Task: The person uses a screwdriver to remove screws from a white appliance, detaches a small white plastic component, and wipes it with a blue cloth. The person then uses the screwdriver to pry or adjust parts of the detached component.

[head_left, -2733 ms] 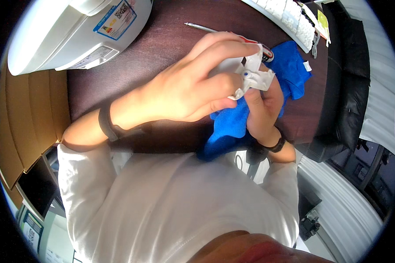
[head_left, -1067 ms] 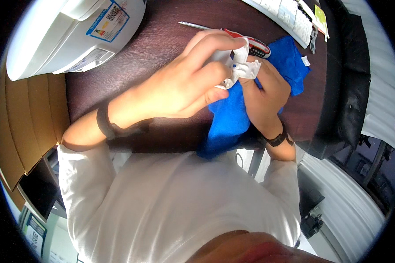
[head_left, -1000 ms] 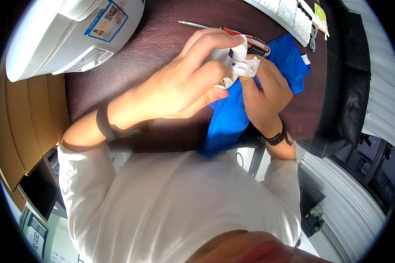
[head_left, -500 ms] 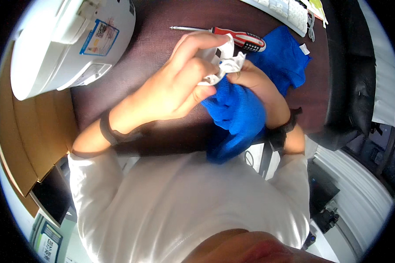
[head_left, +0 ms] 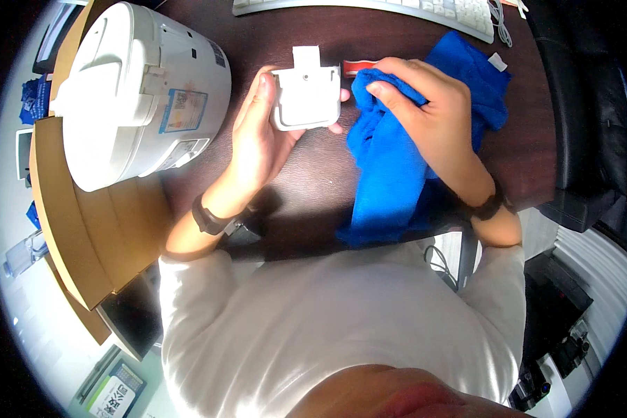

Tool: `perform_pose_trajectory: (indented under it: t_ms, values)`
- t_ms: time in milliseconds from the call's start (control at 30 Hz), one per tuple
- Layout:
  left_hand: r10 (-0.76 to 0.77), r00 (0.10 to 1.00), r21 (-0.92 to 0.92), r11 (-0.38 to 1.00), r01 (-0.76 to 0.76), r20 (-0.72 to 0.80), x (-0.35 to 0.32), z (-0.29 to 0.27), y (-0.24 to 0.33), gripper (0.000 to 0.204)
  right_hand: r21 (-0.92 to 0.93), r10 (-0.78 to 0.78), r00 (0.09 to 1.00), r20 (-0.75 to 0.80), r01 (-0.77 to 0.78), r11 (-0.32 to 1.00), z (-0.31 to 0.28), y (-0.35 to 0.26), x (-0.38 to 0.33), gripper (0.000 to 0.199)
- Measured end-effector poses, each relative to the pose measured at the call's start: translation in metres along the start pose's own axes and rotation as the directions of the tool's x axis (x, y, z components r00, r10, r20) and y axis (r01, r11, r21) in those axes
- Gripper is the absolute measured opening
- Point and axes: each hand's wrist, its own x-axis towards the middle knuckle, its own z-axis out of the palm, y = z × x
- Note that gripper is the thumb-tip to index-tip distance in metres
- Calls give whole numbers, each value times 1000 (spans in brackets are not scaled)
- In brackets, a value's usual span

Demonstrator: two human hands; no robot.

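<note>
My left hand (head_left: 252, 132) is closed round a small white plastic part (head_left: 306, 97), a squarish shallow piece with a tab standing up from its far edge. Its thumb lies along the left side, and fingertips show past the right side. In my right hand (head_left: 435, 111) a bunched end of a blue cloth (head_left: 390, 167) is pinched; the rest hangs down toward the table's near edge. Another stretch of blue cloth (head_left: 467, 70) lies behind that hand; whether it is the same piece I cannot tell. Between the hands a bit of the red screwdriver handle (head_left: 359, 67) shows, the rest hidden.
A white rice cooker (head_left: 146, 97) with a label stands on the dark brown table (head_left: 299, 188) at the left. Brown cardboard (head_left: 97, 223) lies beside it. A white keyboard (head_left: 397, 8) with its cable runs along the far edge. A black chair (head_left: 592, 125) is at the right.
My hands have moved apart. The white part now faces up in my left hand, and my right hand has drawn back from it with the cloth. The view has shifted, showing more of the cooker.
</note>
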Motion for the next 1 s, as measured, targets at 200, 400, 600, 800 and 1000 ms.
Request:
perform_pose_trajectory:
  t_ms: [200,400,600,800,1000]
  values:
    - [22,997,-108,994,-13,79,0,-6,-3,45,-193,-84,980,183,120,974,-28,7,3,23]
    - [56,990,-137,990,-38,131,-1,-8,-6,39,-338,2,941,338,119,934,-57,11,2,23]
    - [80,991,-115,991,-67,105,-3,-3,-11,38,-143,-132,964,232,168,975,-29,7,0,23]
    - [64,994,68,995,-70,87,-9,1,-13,40,20,-120,972,203,119,993,-6,-1,-5,23]
    - [6,996,213,977,-25,88,-19,3,-18,46,-27,-133,973,188,140,990,6,-5,-9,21]
